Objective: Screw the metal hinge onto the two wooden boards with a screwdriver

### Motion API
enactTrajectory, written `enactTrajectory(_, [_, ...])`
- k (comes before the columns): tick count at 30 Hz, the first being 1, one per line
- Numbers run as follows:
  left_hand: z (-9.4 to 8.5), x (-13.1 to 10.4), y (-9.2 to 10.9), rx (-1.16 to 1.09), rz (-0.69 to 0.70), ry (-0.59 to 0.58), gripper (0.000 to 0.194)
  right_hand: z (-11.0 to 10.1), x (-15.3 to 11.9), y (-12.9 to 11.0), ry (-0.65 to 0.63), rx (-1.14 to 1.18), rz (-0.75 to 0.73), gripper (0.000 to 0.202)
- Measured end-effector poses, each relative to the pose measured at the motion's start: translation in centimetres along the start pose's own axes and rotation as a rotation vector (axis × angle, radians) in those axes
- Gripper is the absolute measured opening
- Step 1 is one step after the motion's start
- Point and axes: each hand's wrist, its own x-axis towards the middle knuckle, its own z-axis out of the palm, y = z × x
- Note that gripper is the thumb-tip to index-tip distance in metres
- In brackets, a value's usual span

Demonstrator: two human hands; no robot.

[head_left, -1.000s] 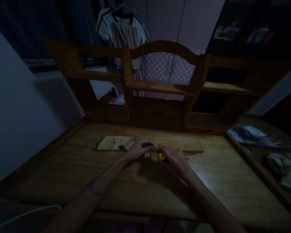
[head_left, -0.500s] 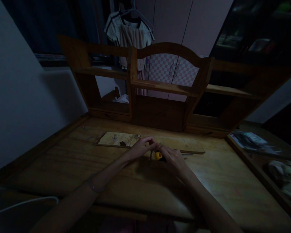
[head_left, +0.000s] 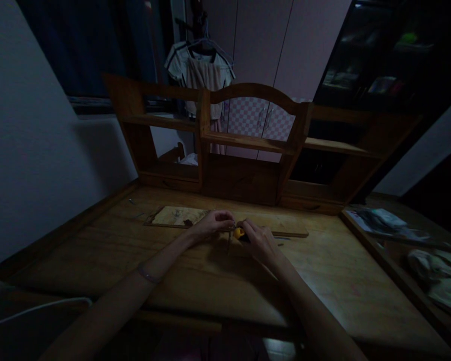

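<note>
My right hand [head_left: 261,241] is closed around a small yellow-and-black tool [head_left: 239,233], its yellow end pointing left. Too little of the tool shows to tell its kind. Close by on the left, the thumb and fingertips of my left hand [head_left: 213,224] are pinched together at the tool's yellow end. What they grip is too small and dark to make out; a thin strip [head_left: 229,242] hangs or stands just below them. Behind both hands a long wooden board [head_left: 285,226] lies flat on the wooden desk [head_left: 165,271], its left part pale and rough with a dark brown patch.
A wooden shelf unit [head_left: 244,143] stands along the desk's back edge. Small metal pieces [head_left: 131,201] lie at the back left, and a thin rod [head_left: 281,238] lies right of my hands. Papers and bags [head_left: 385,220] are on the right. A white cable [head_left: 41,305] runs at lower left.
The camera view has shifted slightly. My hands have drawn a little apart at the fingertips, and more of the yellow end and the thin strip shows between them.
</note>
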Motion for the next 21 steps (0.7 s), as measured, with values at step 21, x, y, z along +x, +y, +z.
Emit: enactTrajectory(21, [0.4,0.0,-0.4,0.063,0.023,0.052,0.041,-0.8,0.2,-0.9,-0.027,-0.147,-0.135,0.019])
